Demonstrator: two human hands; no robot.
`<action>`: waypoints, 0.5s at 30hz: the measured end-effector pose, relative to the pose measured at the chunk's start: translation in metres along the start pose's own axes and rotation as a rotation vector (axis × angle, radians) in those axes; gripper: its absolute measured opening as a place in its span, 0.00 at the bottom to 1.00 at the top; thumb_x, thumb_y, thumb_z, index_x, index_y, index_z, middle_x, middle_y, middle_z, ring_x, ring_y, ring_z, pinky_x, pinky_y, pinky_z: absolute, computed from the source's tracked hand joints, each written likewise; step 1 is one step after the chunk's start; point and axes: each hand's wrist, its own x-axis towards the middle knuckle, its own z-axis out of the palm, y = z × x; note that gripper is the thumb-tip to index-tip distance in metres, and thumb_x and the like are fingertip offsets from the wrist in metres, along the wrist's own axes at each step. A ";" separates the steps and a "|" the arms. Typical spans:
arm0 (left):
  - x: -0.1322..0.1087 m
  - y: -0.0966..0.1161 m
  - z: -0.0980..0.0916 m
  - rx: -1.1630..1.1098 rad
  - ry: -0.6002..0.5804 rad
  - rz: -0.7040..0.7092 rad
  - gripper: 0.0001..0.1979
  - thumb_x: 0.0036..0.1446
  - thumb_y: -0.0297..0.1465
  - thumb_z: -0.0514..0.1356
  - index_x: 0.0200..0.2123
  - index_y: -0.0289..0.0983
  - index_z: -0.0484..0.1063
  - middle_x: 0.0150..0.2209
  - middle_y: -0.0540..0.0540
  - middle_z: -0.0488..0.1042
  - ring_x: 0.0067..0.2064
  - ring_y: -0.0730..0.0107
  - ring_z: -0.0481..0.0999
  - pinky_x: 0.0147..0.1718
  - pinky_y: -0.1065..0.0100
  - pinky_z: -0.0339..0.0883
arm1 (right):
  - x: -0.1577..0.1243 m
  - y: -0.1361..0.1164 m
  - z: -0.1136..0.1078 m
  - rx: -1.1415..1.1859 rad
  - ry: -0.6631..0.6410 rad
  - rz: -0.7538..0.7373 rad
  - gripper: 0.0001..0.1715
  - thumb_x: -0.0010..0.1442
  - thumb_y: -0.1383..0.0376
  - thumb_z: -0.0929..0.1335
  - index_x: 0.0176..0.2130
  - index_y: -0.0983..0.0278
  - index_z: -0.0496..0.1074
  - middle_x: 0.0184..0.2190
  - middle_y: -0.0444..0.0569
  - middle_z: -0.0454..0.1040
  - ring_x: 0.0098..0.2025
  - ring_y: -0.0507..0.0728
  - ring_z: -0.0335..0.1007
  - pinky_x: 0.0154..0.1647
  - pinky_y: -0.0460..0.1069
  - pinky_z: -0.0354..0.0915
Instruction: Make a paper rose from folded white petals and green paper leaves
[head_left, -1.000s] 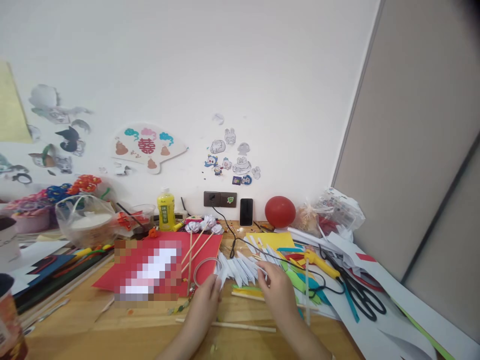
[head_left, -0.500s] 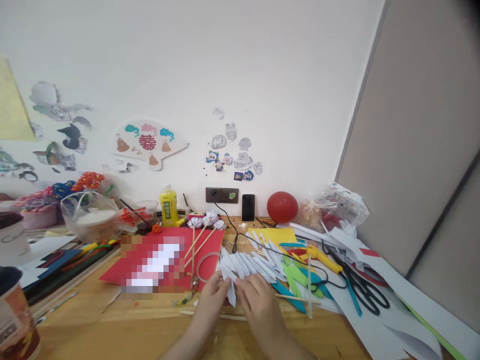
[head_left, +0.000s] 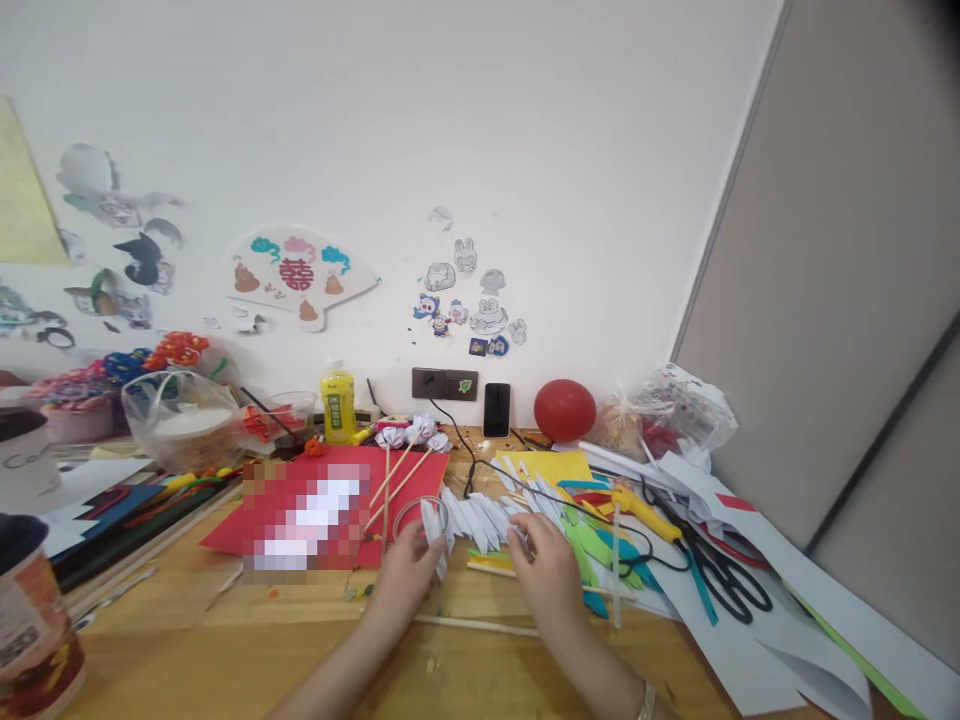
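My left hand (head_left: 409, 570) pinches a folded white paper piece (head_left: 433, 530), which stands up between thumb and fingers in front of a roll of tape (head_left: 405, 512). My right hand (head_left: 546, 565) is at the right side of a row of folded white paper pieces (head_left: 478, 522). Its fingers are curled, with thumb and forefinger a little apart near the paper; nothing plainly shows between them. Thin wooden sticks (head_left: 480, 627) lie on the table in front of and beside the hands.
Right of my hands lie green and blue paper strips (head_left: 592, 560), a yellow glue gun (head_left: 643, 512) with a cord, and black scissors (head_left: 724, 575). A red sheet (head_left: 247, 530) lies at left. Behind stand a yellow bottle (head_left: 338, 405), a phone (head_left: 496, 410) and a red balloon (head_left: 565, 410).
My hands, which were together at the white paper, have parted. The left has moved left with the folded piece; the right has moved right and slightly forward to the pile.
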 end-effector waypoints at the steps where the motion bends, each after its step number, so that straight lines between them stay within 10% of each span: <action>1: 0.002 0.001 -0.004 0.033 0.038 0.027 0.19 0.40 0.43 0.59 0.34 0.37 0.66 0.28 0.45 0.75 0.29 0.57 0.76 0.27 0.60 0.68 | 0.002 0.003 0.000 0.003 0.008 0.013 0.09 0.59 0.70 0.61 0.34 0.63 0.70 0.29 0.49 0.74 0.29 0.56 0.71 0.29 0.48 0.65; 5: -0.004 0.012 -0.008 0.096 0.127 0.170 0.23 0.42 0.43 0.60 0.41 0.37 0.66 0.48 0.36 0.69 0.55 0.46 0.63 0.49 0.50 0.59 | 0.000 0.003 0.003 0.048 -0.011 -0.063 0.09 0.60 0.69 0.61 0.33 0.63 0.69 0.29 0.48 0.74 0.31 0.55 0.71 0.31 0.47 0.67; 10: -0.024 0.021 0.013 0.016 -0.127 0.182 0.16 0.49 0.46 0.56 0.25 0.37 0.70 0.22 0.50 0.68 0.27 0.63 0.70 0.30 0.63 0.67 | -0.012 -0.016 0.009 0.095 -0.084 -0.211 0.09 0.62 0.70 0.60 0.38 0.62 0.68 0.33 0.49 0.74 0.37 0.55 0.71 0.38 0.48 0.67; 15: -0.026 0.014 0.021 -0.098 -0.119 0.081 0.22 0.49 0.50 0.53 0.29 0.36 0.68 0.22 0.52 0.68 0.25 0.67 0.70 0.25 0.66 0.67 | -0.011 -0.022 0.006 0.083 -0.210 -0.292 0.13 0.62 0.71 0.62 0.46 0.60 0.68 0.39 0.47 0.74 0.41 0.53 0.69 0.43 0.47 0.66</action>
